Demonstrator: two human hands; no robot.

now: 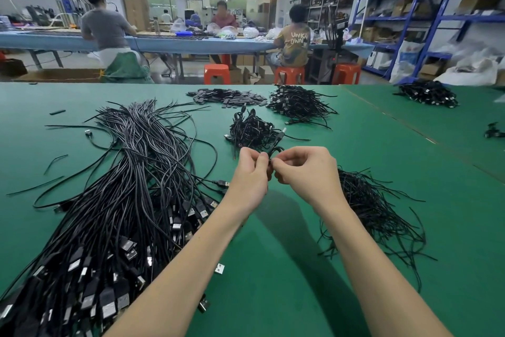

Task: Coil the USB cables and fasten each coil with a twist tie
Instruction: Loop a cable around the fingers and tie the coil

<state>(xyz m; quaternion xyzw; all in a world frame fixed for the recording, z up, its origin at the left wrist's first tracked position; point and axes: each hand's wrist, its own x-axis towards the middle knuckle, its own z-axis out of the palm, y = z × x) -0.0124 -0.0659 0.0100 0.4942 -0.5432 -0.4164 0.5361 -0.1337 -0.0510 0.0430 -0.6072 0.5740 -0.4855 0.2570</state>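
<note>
Two bare hands meet above the green bench (273,268): left hand (252,172) and right hand (306,170), each grip pinched tight on one small coiled USB cable (274,151) between them. Left of them sprawls a big bundle of loose cables (131,186); right, a heap of twist ties (374,208). Just beyond lies a pile of coiled cables (252,130), farther off another (299,104).

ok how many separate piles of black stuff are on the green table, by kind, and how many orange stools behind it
Uncoiled USB cable heap: 1
Coiled cable piles: 3
Twist tie pile: 1
Flat black pieces pile: 1
Orange stools: 3
Total: 9
</note>
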